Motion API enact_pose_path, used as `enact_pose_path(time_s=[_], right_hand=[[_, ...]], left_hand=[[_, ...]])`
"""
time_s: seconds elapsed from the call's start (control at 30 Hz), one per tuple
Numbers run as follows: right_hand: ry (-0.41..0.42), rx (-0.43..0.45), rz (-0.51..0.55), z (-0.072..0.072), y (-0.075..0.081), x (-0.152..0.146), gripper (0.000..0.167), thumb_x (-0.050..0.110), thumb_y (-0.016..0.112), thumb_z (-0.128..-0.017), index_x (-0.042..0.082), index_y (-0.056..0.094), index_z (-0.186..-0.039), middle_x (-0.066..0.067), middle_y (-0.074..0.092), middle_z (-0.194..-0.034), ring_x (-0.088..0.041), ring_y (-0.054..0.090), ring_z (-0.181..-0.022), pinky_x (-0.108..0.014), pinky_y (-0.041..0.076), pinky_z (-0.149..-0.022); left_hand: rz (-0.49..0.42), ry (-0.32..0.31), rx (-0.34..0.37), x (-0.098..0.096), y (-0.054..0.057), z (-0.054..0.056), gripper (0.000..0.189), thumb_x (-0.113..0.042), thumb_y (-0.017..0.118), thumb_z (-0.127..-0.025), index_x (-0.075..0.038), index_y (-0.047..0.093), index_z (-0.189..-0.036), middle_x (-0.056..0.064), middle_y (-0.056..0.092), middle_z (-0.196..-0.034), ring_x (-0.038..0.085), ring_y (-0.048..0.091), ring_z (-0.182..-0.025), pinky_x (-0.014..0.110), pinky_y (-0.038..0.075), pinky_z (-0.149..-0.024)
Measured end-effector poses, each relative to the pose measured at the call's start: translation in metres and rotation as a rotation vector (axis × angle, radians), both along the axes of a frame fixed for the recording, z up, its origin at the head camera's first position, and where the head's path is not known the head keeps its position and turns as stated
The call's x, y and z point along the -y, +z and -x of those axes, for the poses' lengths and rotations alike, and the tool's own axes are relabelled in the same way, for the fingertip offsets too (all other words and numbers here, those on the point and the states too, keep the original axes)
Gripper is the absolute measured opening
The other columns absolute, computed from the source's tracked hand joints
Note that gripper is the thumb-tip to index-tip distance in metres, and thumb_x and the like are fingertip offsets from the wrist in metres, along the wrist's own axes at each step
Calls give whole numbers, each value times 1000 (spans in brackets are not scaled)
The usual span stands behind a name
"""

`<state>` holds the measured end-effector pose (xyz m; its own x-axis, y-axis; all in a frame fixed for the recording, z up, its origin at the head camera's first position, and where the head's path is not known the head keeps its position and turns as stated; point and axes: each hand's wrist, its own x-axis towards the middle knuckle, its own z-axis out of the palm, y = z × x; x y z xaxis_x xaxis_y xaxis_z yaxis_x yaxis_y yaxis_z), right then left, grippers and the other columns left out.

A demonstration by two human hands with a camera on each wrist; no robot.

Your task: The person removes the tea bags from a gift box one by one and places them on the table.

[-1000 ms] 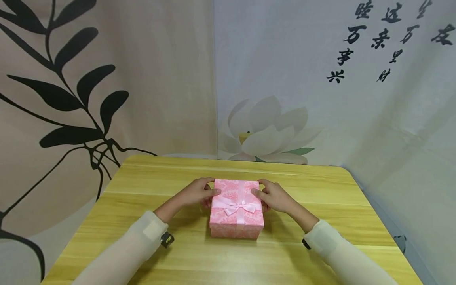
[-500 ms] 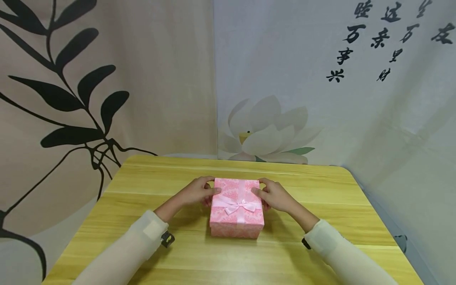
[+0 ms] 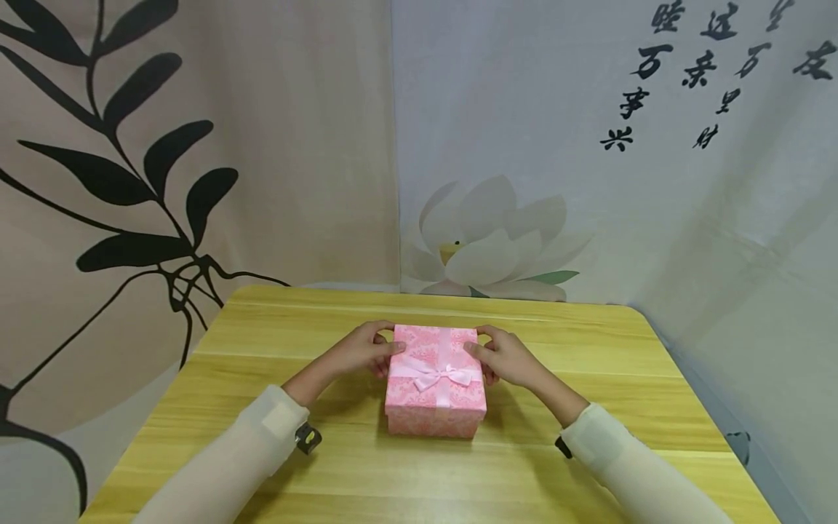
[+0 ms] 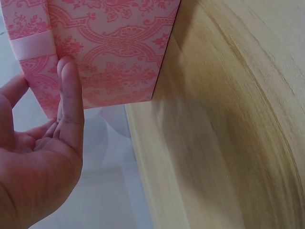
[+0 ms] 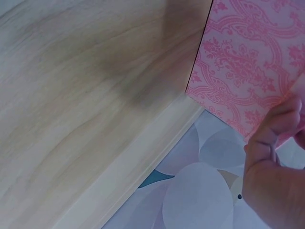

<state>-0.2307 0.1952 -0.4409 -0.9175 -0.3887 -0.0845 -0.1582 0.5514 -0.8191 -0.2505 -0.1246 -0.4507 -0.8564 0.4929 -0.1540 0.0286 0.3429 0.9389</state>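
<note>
Both your left hand point(image 3: 361, 351) and right hand point(image 3: 509, 358) pinch the ribboned lid point(image 3: 420, 346); the pink gift box point(image 3: 429, 426) stands on the wooden surface point(image 3: 589, 342). If one hand pulls higher, the lid may tilt and jam.

Holding a pink box point(image 4: 116, 62) by one end with the left hand point(image 4: 43, 155), touching its side with one finger point(image 4: 70, 95). On the box, curly flower shapes and a pale ribbon point(image 4: 33, 45). Under it, a wooden table point(image 4: 252, 129) with a dark shadow point(image 4: 178, 138).

Indoor nook w/ drapes point(image 3: 314, 145), tbl point(image 3: 366, 480)
</note>
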Motion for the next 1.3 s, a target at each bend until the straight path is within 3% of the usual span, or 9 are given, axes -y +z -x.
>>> enact_pose_path(time_s=[0.3, 0.53, 0.73, 1.0, 1.3], right_hand=[[16, 34, 44, 0, 1, -2, 63, 35, 60, -106, -4, 40, -151, -7, 60, -62, -23, 59, -52, -56, 58, -59], [25, 56, 57, 2, 1, -5, 66, 37, 59, -106, -3, 37, -154, -8, 61, -65, -22, 60, -55, -55, 59, -63], [54, 86, 88, 2, 3, -8, 65, 35, 56, -108, -3, 34, -156, -13, 61, -77, -28, 65, -68, -59, 60, -72], [52, 204, 193, 3, 1, -10, 68, 34, 55, -108, -1, 27, -160, -21, 60, -115, -25, 69, -88, -48, 63, -84], [-4, 246, 288, 6, 0, -9, 71, 30, 60, -106, -4, 27, -159, -21, 60, -113, -20, 69, -82, -38, 64, -78]], left_hand=[[-34, -2, 43, 2, 0, 0, 68, -27, 68, -102, 5, 36, -152, 13, 68, -82, 20, 69, -65, 53, 64, -70], [-46, 9, 54, 3, 0, 2, 70, -27, 68, -102, 6, 34, -153, 12, 68, -80, 20, 69, -64, 55, 63, -72], [-55, 19, 82, 4, 0, 1, 71, -26, 69, -101, 6, 33, -153, 12, 69, -81, 20, 70, -65, 44, 65, -67], [-60, 29, 110, 4, 3, 0, 72, -26, 70, -100, 5, 33, -153, 12, 70, -82, 20, 70, -66, 42, 65, -68], [-73, 25, 108, 7, 5, 1, 73, -27, 69, -101, 7, 32, -154, 13, 71, -83, 20, 71, -68, 43, 65, -68]])
